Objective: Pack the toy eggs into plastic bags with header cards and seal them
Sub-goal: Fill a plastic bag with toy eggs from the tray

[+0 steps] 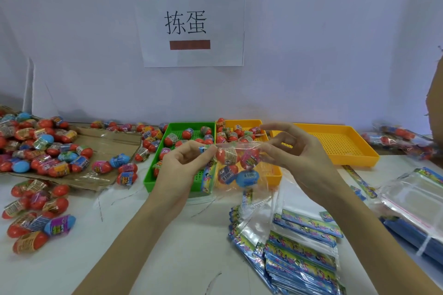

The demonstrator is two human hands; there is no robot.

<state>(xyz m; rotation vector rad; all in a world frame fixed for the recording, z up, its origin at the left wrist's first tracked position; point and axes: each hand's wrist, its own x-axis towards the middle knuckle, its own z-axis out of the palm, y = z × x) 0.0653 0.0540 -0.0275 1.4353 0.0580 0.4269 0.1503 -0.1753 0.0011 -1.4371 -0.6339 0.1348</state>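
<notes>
A clear plastic bag (236,165) with several toy eggs inside hangs above the table in front of me. My left hand (182,163) pinches its top edge on the left, and my right hand (292,151) pinches the same edge on the right with thumb and forefinger. A colourful header card (208,181) hangs down at the bag's left side. Loose toy eggs (40,148) lie heaped on flattened cardboard at the left. More eggs sit in the green tray (153,170) and the small yellow tray (273,176).
A larger yellow tray (335,143) stands at the back right. Stacks of bags with header cards (299,258) lie at the front right, with clear bags (412,201) further right. Packed bags (398,141) sit at the far right. Eggs (36,213) lie loose at the front left.
</notes>
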